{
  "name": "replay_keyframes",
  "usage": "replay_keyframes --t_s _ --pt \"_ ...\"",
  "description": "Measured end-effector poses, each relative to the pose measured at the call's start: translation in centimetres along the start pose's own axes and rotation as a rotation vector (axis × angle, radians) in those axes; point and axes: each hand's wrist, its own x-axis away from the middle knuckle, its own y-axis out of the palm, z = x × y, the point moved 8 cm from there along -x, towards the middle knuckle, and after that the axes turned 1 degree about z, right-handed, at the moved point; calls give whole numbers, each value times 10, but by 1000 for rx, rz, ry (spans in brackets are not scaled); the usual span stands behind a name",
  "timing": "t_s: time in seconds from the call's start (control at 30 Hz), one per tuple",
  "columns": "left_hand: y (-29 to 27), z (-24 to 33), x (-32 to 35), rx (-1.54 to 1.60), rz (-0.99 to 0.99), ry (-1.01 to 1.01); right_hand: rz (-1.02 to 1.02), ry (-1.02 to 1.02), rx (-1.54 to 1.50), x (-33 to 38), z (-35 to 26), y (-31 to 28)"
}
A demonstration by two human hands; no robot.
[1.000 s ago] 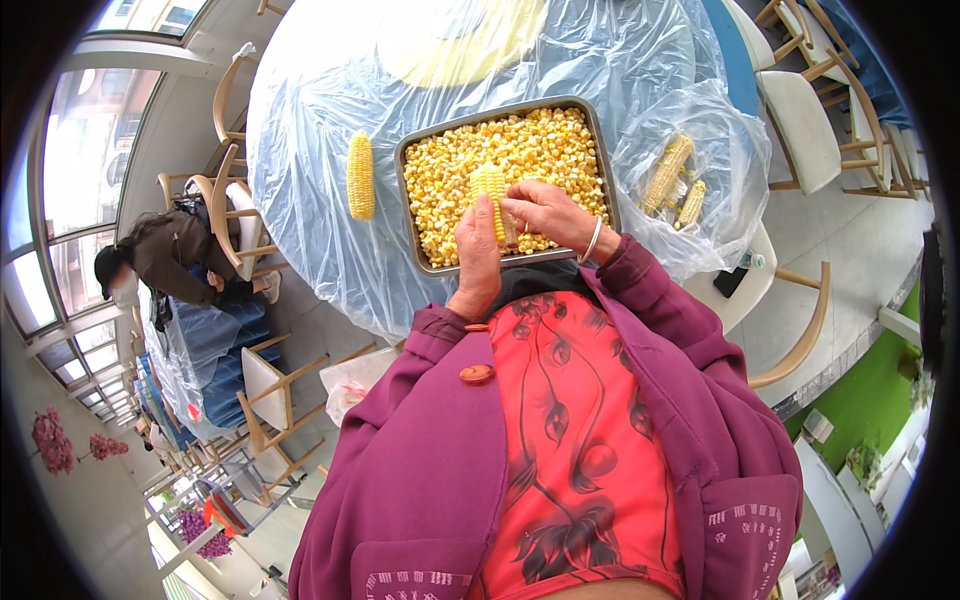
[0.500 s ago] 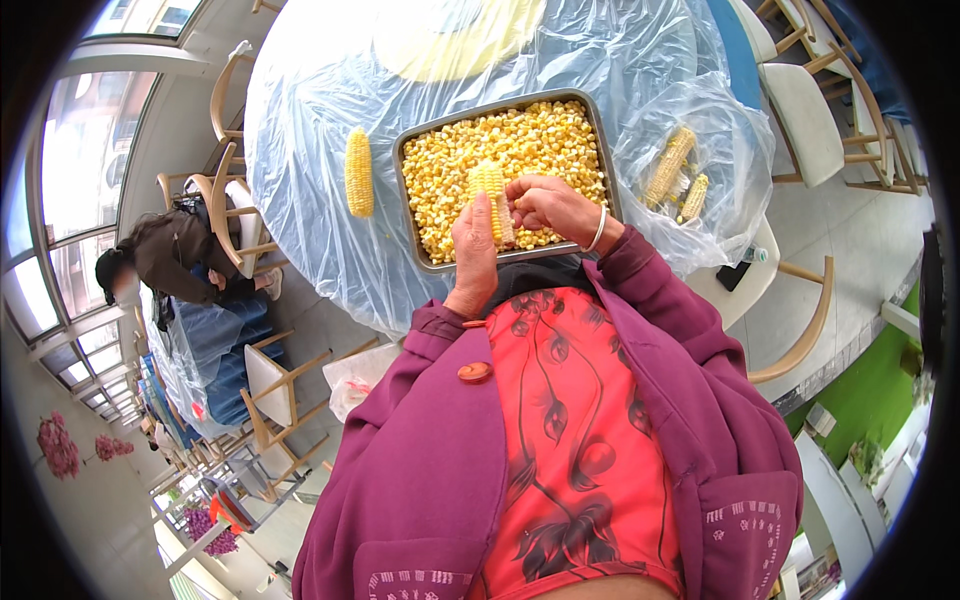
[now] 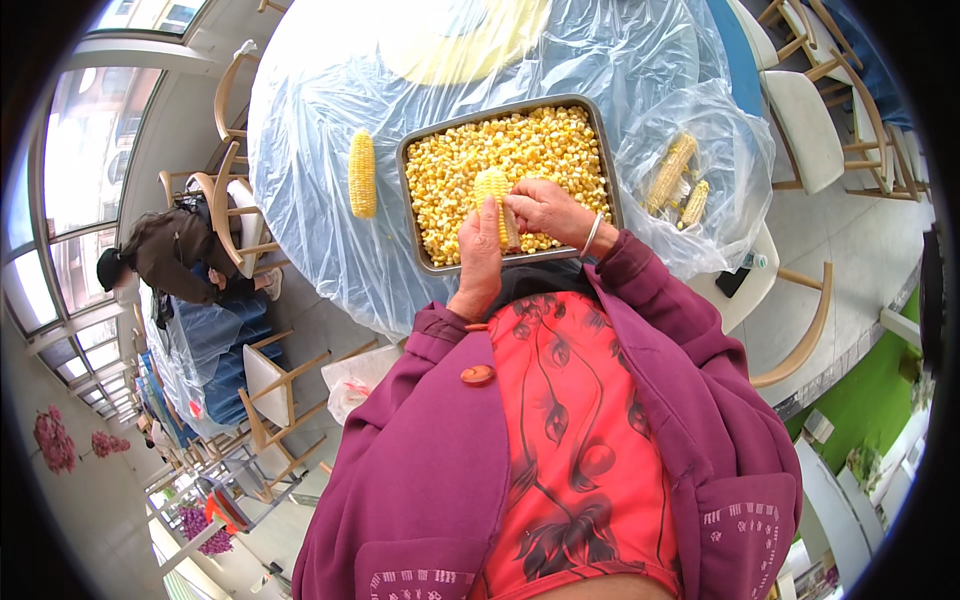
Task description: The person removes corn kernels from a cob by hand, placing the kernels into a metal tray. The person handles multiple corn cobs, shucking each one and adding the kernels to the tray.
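Observation:
A grey metal tray (image 3: 410, 215) full of loose yellow corn kernels sits on a round table covered in clear plastic (image 3: 300, 120). Over the tray's near side, my left hand (image 3: 479, 250) grips a yellow corn cob (image 3: 491, 187) held upright. My right hand (image 3: 545, 210) presses against the cob's right side, fingers curled on it. A whole corn cob (image 3: 362, 172) lies on the plastic left of the tray. Two stripped cobs (image 3: 678, 180) rest in a clear plastic bag to the right.
Wooden chairs with white seats (image 3: 800, 130) stand right of the table, and another (image 3: 270, 385) at lower left. A person in a dark jacket (image 3: 170, 255) sits bent over at a blue-covered table on the left, near windows. A white bag (image 3: 355, 380) lies on the floor.
My hands stay over the tray's near edge with the cob. The right hand's fingers have shifted slightly along the cob.

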Motion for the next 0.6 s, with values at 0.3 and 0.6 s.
replay_keyframes --t_s 0.3,0.6 --pt "-1 -4 0 1 10 -4 49 -131 188 -2 -1 -4" --pt "5 5 3 147 -36 -40 -88 86 -164 5 11 -5"
